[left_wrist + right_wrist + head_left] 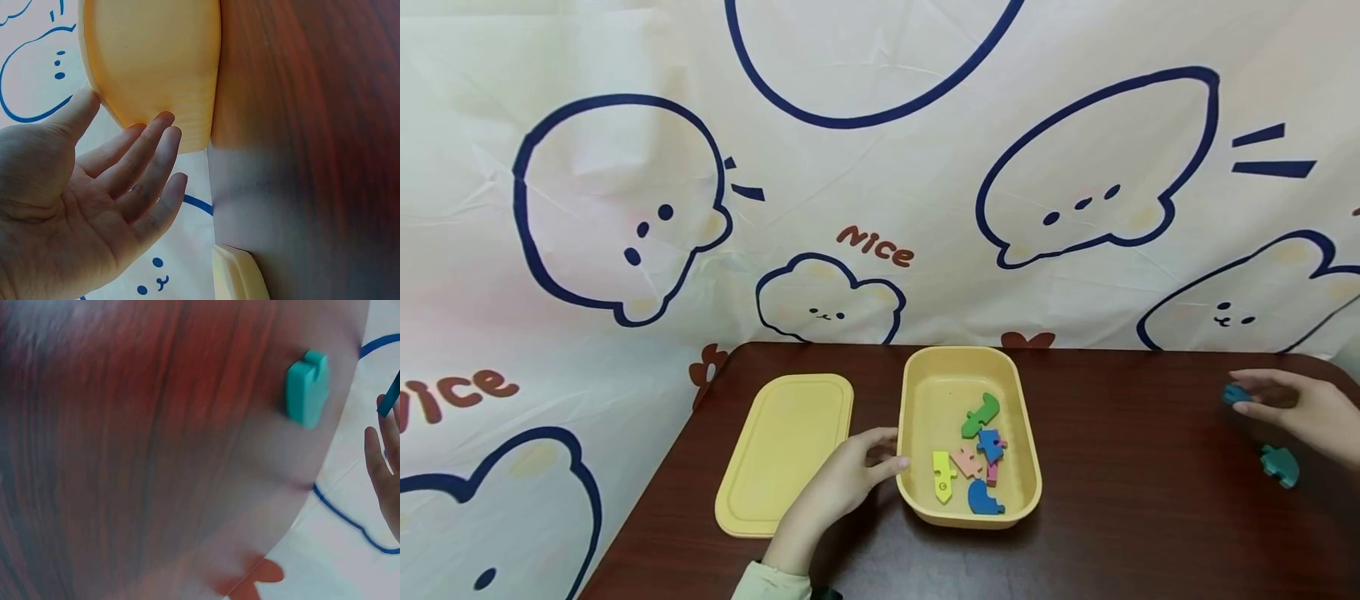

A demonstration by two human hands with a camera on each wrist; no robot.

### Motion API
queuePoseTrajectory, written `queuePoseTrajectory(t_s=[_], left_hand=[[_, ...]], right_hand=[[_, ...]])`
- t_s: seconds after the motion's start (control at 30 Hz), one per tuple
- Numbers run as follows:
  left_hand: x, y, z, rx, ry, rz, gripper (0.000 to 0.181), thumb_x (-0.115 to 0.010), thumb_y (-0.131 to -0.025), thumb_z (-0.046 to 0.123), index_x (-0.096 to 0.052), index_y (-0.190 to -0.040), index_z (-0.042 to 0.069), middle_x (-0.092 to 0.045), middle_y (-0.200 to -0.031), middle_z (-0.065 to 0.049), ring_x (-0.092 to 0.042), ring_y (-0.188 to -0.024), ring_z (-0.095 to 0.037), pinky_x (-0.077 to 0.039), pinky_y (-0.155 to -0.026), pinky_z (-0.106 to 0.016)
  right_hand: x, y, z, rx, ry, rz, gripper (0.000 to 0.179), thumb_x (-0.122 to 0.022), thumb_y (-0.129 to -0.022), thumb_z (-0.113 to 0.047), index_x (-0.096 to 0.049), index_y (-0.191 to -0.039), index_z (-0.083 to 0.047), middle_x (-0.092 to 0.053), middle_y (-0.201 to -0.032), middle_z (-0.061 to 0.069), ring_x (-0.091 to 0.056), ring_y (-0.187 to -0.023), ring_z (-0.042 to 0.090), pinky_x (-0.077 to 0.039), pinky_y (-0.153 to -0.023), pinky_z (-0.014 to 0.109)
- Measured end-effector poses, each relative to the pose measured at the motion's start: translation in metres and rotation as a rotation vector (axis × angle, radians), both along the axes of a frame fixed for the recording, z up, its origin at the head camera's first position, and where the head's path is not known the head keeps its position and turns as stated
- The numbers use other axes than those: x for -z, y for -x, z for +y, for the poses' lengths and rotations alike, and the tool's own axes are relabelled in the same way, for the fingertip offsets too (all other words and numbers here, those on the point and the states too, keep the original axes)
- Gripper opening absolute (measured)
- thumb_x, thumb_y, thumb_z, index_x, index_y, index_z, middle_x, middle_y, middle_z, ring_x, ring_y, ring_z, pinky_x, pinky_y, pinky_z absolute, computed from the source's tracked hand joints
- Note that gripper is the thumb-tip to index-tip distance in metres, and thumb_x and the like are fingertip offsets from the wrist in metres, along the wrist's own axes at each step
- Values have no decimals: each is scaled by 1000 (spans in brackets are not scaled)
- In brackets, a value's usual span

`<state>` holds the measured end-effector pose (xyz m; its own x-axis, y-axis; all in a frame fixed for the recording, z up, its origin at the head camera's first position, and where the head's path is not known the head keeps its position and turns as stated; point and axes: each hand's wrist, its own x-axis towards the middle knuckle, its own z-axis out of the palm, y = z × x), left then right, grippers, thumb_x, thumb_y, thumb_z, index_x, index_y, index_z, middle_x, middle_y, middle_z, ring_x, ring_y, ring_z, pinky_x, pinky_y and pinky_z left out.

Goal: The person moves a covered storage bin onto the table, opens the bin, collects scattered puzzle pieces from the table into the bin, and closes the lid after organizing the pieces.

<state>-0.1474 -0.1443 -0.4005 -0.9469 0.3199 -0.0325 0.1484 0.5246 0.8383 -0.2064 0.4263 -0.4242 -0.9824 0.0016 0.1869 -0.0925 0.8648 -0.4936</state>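
A yellow rectangular box [1036, 467] stands on the table with several puzzle pieces inside. At its left side is my left hand [853, 475], the thumb over the rim and the fingers at the outer wall; the left wrist view shows these fingers [147, 169] slightly bent. Far to the right, my right hand [1300, 408] pinches a blue puzzle piece [1235, 394] between thumb and fingers, above the table. Part of that piece also shows at the edge of the right wrist view. Below this hand lies a teal puzzle piece [1279, 467] on the table.
A flat yellow lid [786, 450] lies left of the box, partly behind the left forearm. Inside the box are green [981, 415], yellow [942, 477], pink [967, 461] and blue [983, 498] pieces. A printed cloth [925, 183] hangs behind the dark wooden table [1120, 467].
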Motion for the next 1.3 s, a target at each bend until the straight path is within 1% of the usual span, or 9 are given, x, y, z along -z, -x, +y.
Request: queuePoseTrajectory(t_s=[0.2,0.37,0.53,0.6,0.67,0.77,1.0,1.2,1.3], left_hand=[[-1,0,-1,-7,4,-3,43,-69,-95,20,-60,-130,-1,-66,-116,-12,-65,-103,-27,-52,-87,-43],[0,-1,-1,-8,8,-11,43,-69,-95,21,-59,-131,-1,-66,-116,-11,-65,-103,-27,-53,-87,-42],[2,-2,-1,-4,8,-2,45,-69,-95,22,-59,-131,-1,-67,-114,-10,-66,-102,-27,-53,-86,-41],[2,-2,-1,-2,5,-1,45,-69,-94,22,-59,-131,-1,-67,-113,-10,-66,-101,-27,-53,-85,-41],[2,-2,-1,0,3,-2,45,-69,-95,22,-58,-131,-2,-67,-113,-10,-66,-101,-27,-53,-85,-41],[2,-1,-1,4,-4,0,44,-69,-95,21,-59,-131,-2,-67,-114,-11,-66,-101,-27,-53,-85,-41],[1,0,-1,7,-5,7,45,-69,-95,22,-59,-131,-2,-67,-115,-11,-66,-102,-26,-53,-86,-41],[1,-1,-1,5,-6,7,43,-69,-95,20,-59,-131,-1,-67,-115,-11,-66,-102,-27,-53,-86,-41],[1,-1,-1,4,-6,7,43,-69,-95,20,-59,-131,-1,-67,-115,-11,-66,-102,-26,-53,-86,-41]], right_hand=[[-21,-7,-35,-29,20,9,52,-71,-94,-24,-54,-131,8,-57,-117,34,-60,-90,46,-54,-63,47],[-35,-11,-64,-94,23,11,49,-71,-94,-27,-57,-131,2,-64,-111,27,-64,-86,32,-55,-63,42],[-45,-17,-88,-188,50,57,42,-72,-93,-23,-61,-131,-7,-68,-110,15,-59,-87,-2,-52,-67,23],[-47,-19,-96,-235,78,87,41,-73,-92,-18,-62,-130,-10,-68,-108,8,-56,-87,-8,-49,-68,17],[-50,-21,-103,-273,107,101,39,-73,-92,-16,-63,-130,-12,-68,-106,1,-57,-88,-7,-49,-70,15],[-53,-22,-114,-311,133,107,39,-73,-92,-15,-63,-129,-14,-68,-104,-5,-59,-90,-3,-49,-73,15],[-58,-20,-137,-316,118,148,42,-75,-90,-17,-64,-130,-15,-68,-105,1,-58,-91,-2,-50,-73,19],[-60,-17,-161,-361,136,174,42,-77,-88,-16,-65,-129,-17,-67,-107,-2,-58,-92,0,-49,-76,18],[-60,-15,-174,-382,133,164,42,-76,-89,-18,-65,-129,-18,-67,-107,-4,-59,-93,2,-51,-78,23]])
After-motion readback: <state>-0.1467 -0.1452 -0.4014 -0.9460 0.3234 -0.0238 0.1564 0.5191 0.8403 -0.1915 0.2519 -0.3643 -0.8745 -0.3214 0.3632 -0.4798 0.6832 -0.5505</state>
